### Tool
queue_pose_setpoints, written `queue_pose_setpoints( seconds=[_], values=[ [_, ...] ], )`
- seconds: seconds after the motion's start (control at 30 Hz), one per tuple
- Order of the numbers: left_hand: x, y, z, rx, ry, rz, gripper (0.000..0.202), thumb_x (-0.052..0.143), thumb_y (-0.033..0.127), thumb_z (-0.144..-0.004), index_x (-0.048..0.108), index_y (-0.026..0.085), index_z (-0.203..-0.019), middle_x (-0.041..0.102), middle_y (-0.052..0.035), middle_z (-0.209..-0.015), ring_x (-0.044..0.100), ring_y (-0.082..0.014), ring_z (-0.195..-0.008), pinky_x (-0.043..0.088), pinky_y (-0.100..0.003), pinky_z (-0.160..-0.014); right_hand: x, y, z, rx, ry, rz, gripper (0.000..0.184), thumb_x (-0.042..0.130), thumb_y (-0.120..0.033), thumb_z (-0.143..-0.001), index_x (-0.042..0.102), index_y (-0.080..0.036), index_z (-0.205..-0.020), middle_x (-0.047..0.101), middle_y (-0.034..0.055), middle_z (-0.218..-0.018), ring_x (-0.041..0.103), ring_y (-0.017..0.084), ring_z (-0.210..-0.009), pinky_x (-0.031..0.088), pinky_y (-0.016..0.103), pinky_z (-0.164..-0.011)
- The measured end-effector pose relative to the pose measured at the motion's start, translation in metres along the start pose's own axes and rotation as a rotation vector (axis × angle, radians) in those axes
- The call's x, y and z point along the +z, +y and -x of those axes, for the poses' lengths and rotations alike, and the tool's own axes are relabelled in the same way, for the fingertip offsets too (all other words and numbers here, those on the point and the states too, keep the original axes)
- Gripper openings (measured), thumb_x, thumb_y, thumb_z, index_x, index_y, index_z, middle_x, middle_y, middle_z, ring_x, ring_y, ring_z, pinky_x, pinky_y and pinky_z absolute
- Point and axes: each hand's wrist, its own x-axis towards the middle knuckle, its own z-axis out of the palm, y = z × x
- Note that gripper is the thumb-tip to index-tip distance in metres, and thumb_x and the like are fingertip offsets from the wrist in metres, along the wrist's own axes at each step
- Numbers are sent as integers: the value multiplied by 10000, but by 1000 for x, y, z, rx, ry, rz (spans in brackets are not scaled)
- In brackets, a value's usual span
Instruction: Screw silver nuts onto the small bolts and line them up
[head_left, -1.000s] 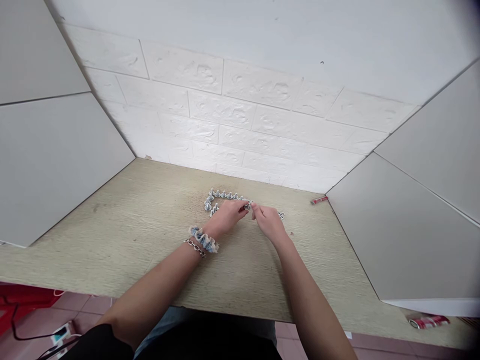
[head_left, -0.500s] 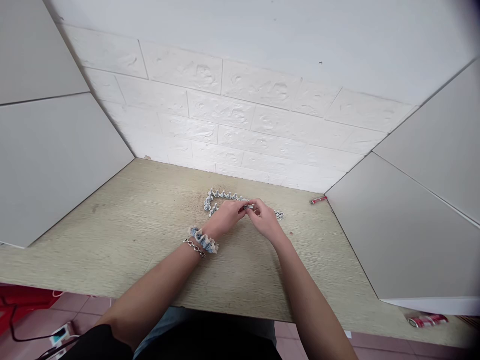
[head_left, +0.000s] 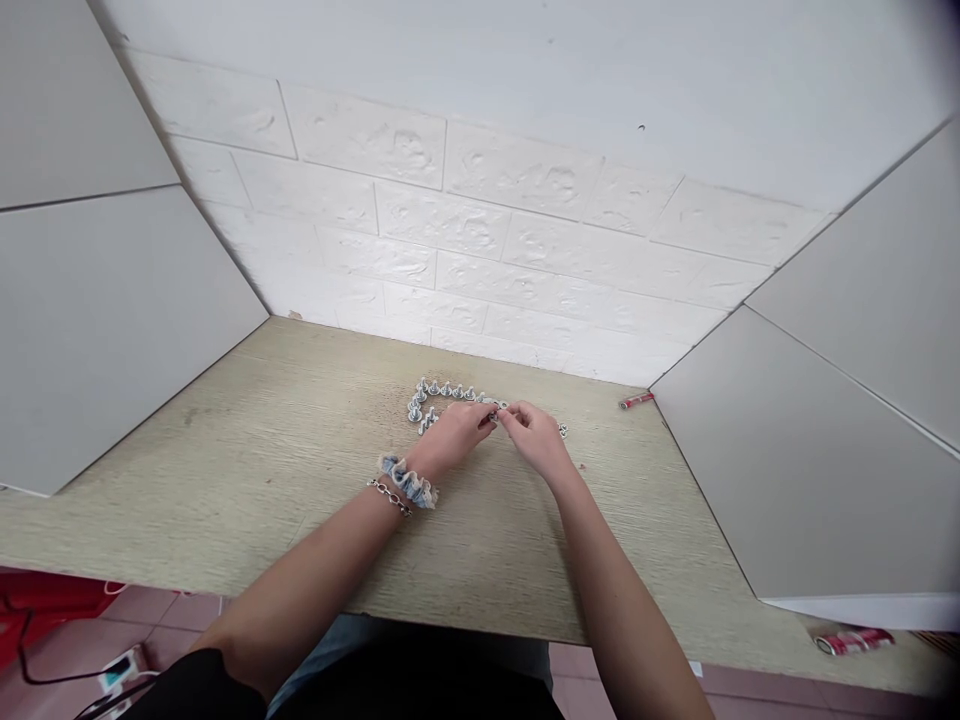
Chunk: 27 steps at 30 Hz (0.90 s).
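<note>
Over the table, the fingers of my left hand are closed on a small metal bolt. My right hand pinches the other end of it, thumb and fingers pressed together. The fingertips hide most of the piece, so I cannot tell whether a nut or washer is on it. Behind and left of my left hand, several silver bolts with washers stand upright in a bent row. Small metal nuts lie beside my right hand, partly covered by it. Flat metal washers lie just beyond my fingertips.
The wooden table ends at a white brick-patterned wall. Grey panels stand on both sides. A red cylinder lies by the right panel, and another red cylinder lies near the front right edge.
My right hand has shifted slightly and its fingers have closed in more tightly at the bolt's end. The washers beyond the fingertips show more now. My left hand stays in place.
</note>
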Motion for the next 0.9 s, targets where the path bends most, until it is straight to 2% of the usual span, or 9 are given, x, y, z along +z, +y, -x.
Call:
queue_pose_setpoints(
  seconds=[0.1, 0.2, 0.3, 0.37, 0.43, 0.5, 0.6, 0.73, 0.9],
  values=[
    [-1, 1, 1, 15, 15, 40, 217, 435, 227, -847, 575, 199, -1011, 645, -28, -850, 581, -141, -754, 403, -224, -667, 4, -2, 1, -34, -58, -62, 241, 477, -362, -706, 585, -219, -866, 598, -19, -696, 510, 129, -603, 377, 241, -580],
    [-2, 2, 1, 34, 12, 43, 241, 420, 214, -853, 556, 208, -1052, 645, -23, -872, 579, -139, -768, 400, -219, -666, 7, -2, 2, -49, -63, -84, 229, 477, -320, -704, 578, -230, -890, 619, -16, -764, 511, 123, -613, 384, 244, -599],
    [-2, 2, 2, 30, 5, 3, 211, 421, 230, -852, 571, 188, -994, 637, -25, -815, 567, -140, -732, 392, -224, -652, 8, 0, 1, -28, -32, -37, 242, 440, -396, -748, 593, -209, -729, 590, -14, -632, 504, 132, -577, 360, 242, -562],
    [-2, 2, 1, 30, 0, -32, 190, 425, 235, -848, 581, 181, -943, 626, -20, -764, 555, -137, -695, 383, -228, -632, 7, 2, 1, 28, 2, 8, 417, 359, -474, -787, 564, -193, -556, 536, 1, -513, 496, 141, -534, 345, 252, -544],
    [-3, 1, 0, 27, -2, -52, 179, 426, 232, -847, 582, 182, -919, 617, -14, -741, 545, -133, -674, 375, -226, -614, 5, 4, 0, 84, 38, 22, 522, 292, -513, -806, 532, -189, -474, 492, 10, -448, 487, 145, -501, 340, 260, -540],
    [-5, 0, 0, 15, 0, -54, 174, 429, 233, -846, 577, 183, -922, 620, -15, -760, 543, -129, -673, 373, -222, -611, 3, 3, 0, 87, 60, 6, 509, 294, -521, -805, 552, -188, -518, 497, 6, -462, 489, 146, -511, 340, 258, -541],
    [-6, 0, -1, 4, 2, -35, 184, 429, 244, -851, 577, 180, -937, 630, -22, -785, 553, -130, -690, 381, -221, -630, 3, 1, 0, 41, 26, -38, 382, 388, -504, -767, 587, -194, -665, 554, -6, -567, 496, 139, -557, 346, 246, -546],
    [-7, 1, 0, 15, 4, -4, 226, 425, 258, -858, 563, 183, -1021, 640, -32, -840, 570, -138, -736, 391, -221, -648, 7, -3, 0, -1, -30, -132, 250, 484, -384, -703, 593, -202, -836, 584, -17, -683, 504, 118, -605, 369, 234, -582],
    [-5, 0, 1, 19, -19, -16, 208, 409, 244, -863, 571, 180, -977, 639, -29, -832, 573, -140, -732, 393, -223, -633, 10, -2, 1, 35, -64, -176, 230, 479, -345, -696, 570, -195, -845, 546, -31, -622, 486, 118, -578, 352, 233, -554]
  ],
)
